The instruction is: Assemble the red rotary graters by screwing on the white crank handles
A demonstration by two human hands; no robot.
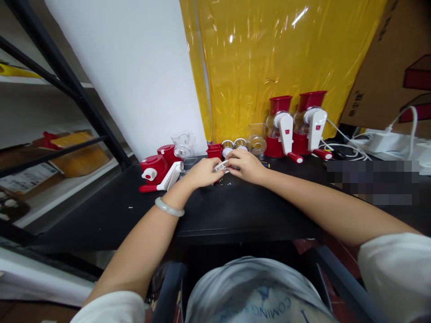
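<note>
Pinching a small oblong translucent whitish piece (221, 167), left hand (204, 172) and right hand (248, 166) had closed grips; the next move seemingly needed steadiness.

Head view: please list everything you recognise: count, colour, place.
crank machines: two, red-white, right
bases: two, red, left
crank: one, white-red, left
parts: several, transparent, rear
drums: two, metallic, rear
small part: one, red, beside drums
sheet: one, yellow, rear
carton: one, brown, right
cables: several, white, right
table: one, black, centre
rack: one, black, left
bracelet: one, pale, left wrist
held piece: one, whitish, centre
left hand: one, bare, at piece
right hand: one, bare, at piece
</note>
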